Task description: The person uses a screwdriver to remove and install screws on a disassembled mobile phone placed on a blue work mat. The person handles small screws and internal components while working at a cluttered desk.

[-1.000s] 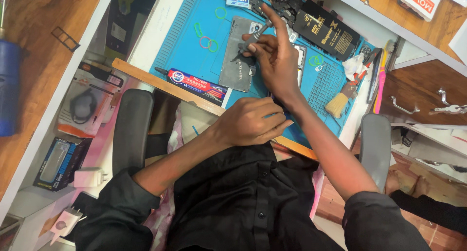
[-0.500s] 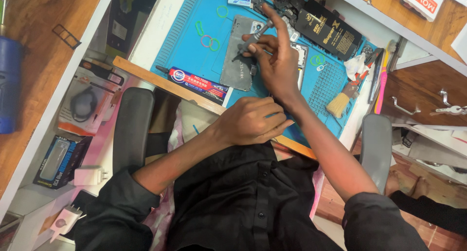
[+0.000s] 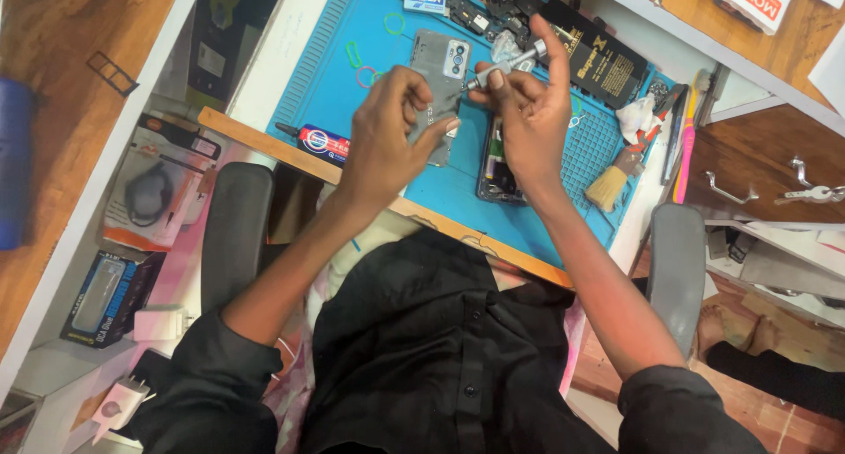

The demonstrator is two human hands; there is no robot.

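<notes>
Holding: the left hand [image 3: 387, 128] grasps a grey phone back cover [image 3: 437, 84], thumb on its lower right edge and fingers curled over its left side, in the upper middle of the frame.
Gripping: the right hand [image 3: 528, 124] pinches a silver tool [image 3: 506, 65] between thumb and curled fingers, the index finger raised straight up.
Tool tip: it points left and meets the cover's right edge, just below the camera window.
Opened phone: a dark opened phone body [image 3: 495, 168] lies flat on the mat, partly hidden under the right hand.
Mat: a blue work mat [image 3: 334, 93] covers the desk top across the upper centre.
Tube: a red and blue tube [image 3: 319, 142] lies at the mat's lower left edge, left of the left hand.
Brush: a small brush [image 3: 609, 183] with pale bristles lies to the right of the right hand.
Box: a black box [image 3: 598, 58] sits above the right hand, near the top of the frame.
</notes>
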